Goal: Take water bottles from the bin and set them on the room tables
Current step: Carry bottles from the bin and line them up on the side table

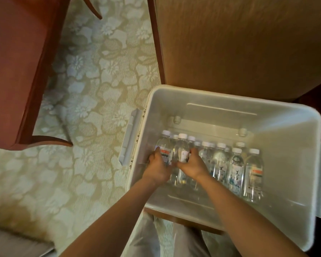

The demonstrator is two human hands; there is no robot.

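Deep in a translucent, round-cornered plastic bin (230, 98): left hand (157, 168) curled round a clear white-capped bottle (165, 150); right hand (193, 164) gripping the neighbouring bottle (182, 148); more slim bottles (236, 169) lying alongside, above floral carpet (93, 86).

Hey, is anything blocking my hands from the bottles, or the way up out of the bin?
Nothing visible. The left hand grips the leftmost bottle, the right hand the second bottle, and the bin is open on top.

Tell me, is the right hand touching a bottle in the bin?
Touching. The head view shows the right hand with its fingers curled onto a bottle in the bin, with no gap between them.
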